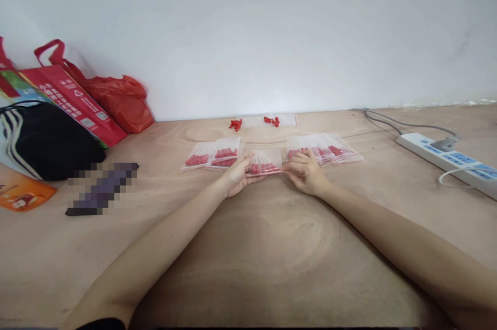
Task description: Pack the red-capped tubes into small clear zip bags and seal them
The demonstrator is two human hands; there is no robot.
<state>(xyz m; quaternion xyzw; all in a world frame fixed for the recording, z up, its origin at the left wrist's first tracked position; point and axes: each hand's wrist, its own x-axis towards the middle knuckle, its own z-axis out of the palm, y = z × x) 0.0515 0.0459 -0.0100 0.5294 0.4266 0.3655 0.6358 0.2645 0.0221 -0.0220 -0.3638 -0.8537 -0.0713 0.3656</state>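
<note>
A small clear zip bag with several red-ended pieces inside is held low over the wooden table, its red-striped edge toward me. My left hand grips its left side, thumb on top and fingers underneath. At the bag's right corner, my right hand pinches the edge between thumb and fingertips. Left of the held bag lie filled bags that overlap one another. A fanned stack of similar bags lies on the right, partly behind my right hand.
Loose red pieces and another clear bag lie near the wall. A white power strip with cables stands at right. On the left are a pixelated dark flat object, a black drawstring bag and red bags.
</note>
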